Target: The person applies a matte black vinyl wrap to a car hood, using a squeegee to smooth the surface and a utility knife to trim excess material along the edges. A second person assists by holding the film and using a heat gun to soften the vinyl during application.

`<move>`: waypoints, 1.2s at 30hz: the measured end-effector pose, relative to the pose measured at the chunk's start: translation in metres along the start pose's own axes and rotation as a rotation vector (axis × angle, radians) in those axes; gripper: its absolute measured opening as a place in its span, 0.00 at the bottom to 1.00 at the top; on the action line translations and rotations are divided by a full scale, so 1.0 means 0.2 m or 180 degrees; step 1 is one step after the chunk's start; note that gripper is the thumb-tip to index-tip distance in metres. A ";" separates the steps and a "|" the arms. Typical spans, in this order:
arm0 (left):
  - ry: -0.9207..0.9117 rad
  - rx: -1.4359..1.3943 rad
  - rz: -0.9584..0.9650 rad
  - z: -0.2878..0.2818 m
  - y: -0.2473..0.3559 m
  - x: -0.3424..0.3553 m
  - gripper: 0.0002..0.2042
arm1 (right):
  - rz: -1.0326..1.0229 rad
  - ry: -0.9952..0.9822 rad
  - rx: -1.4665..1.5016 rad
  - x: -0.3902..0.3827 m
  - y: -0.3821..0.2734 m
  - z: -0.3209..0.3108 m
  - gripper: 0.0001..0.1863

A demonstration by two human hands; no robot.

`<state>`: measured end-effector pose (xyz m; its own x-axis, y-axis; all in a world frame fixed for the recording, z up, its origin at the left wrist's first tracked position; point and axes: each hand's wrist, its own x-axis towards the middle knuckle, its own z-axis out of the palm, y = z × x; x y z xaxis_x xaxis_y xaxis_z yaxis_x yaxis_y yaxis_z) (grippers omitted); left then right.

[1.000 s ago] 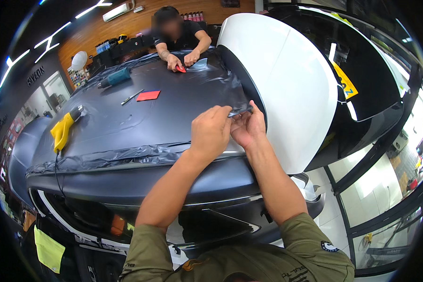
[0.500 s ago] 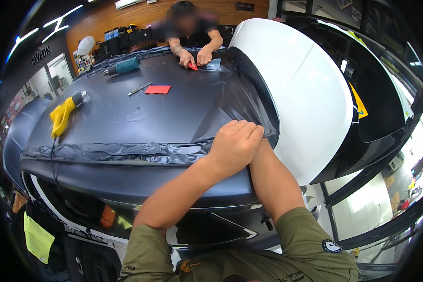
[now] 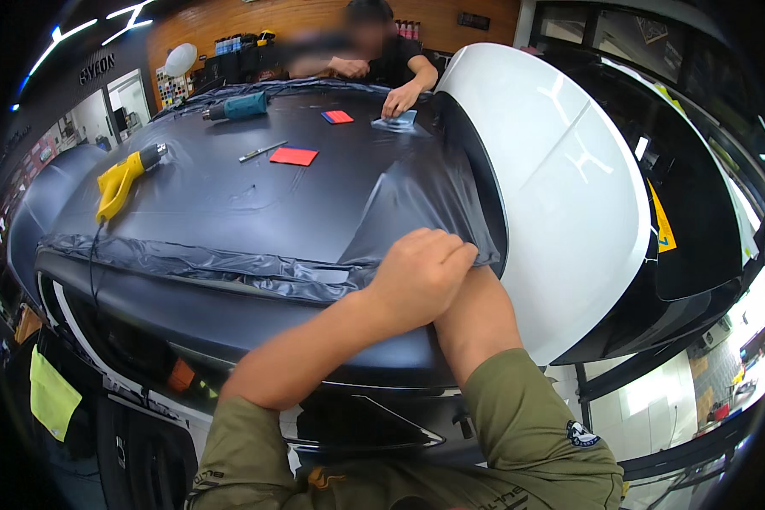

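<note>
My left hand is closed, its knuckles up, on the near rear corner of a dark grey vinyl wrap film. The film rises in taut folds from the car roof towards this fist. My right forearm reaches up beside and under the left wrist; the right hand is almost wholly hidden behind the left one, so its fingers do not show. Across the roof a co-worker's hand presses on a light blue cloth. The co-worker's other hand is raised off the roof.
On the wrapped roof lie a yellow heat gun with a trailing cord, a teal heat gun, a slim pen-like tool and two red squeegees, one nearer and one farther. A raised white car panel stands at right.
The co-worker has let go of the red squeegee, which now lies on the roof, and lifted one hand away; the other has moved onto the blue cloth. The film by my hands stands up more.
</note>
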<state>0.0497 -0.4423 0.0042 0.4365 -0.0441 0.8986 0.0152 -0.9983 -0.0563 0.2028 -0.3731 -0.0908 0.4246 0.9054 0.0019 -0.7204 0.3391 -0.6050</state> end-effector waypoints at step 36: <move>-0.0567 -0.0047 -0.0127 0.04 0.09 -0.04 0.16 | 0.0097 0.0049 -0.0063 -0.03 -0.07 -0.30 0.19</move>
<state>0.0533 -0.4599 -0.0075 0.5882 0.0018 0.8087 0.0232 -0.9996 -0.0146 0.2433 -0.3987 -0.1304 0.4112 0.9111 -0.0290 -0.7223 0.3062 -0.6201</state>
